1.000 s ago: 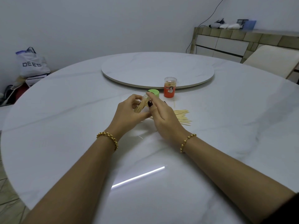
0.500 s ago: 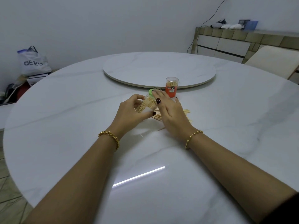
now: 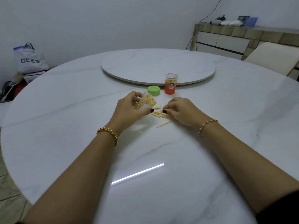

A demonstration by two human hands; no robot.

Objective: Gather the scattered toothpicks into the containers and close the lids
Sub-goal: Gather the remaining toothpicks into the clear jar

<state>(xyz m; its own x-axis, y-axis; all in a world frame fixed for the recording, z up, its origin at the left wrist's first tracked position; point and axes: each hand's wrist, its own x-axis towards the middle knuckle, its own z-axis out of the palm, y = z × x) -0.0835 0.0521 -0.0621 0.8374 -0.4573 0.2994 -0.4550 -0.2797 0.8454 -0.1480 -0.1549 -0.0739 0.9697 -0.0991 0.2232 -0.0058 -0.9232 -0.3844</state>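
While the right hand [image 3: 181, 110] was at the mouth of the clear container [image 3: 148, 101] a second ago, it has since parted from it and dropped to the table [image 3: 64, 120].

- Left hand [image 3: 129, 109] — fingers and thumb curled round the clear container, which is held tilted just off the table, mouth toward 3 o'clock, partly filled with picks.
- Right hand — fingers curled down over the loose toothpicks [image 3: 159, 114], thumb tip against them, pinching up a bunch; how many it has cannot be told.
- Loose toothpicks — a low heap between the two hands, at 3 o'clock from the container.
- Stray toothpick [image 3: 163, 124] — lies alone at 6 o'clock from the heap.
- Green lid [image 3: 153, 92] — flat on the table at 12 o'clock from the hands, not yet fitted.
- Orange container [image 3: 171, 86] — upright at 1 o'clock, its clear top on.

Judgement: one load looks delivered and another is being fetched; gathering is midway, and capping the clear container comes after.
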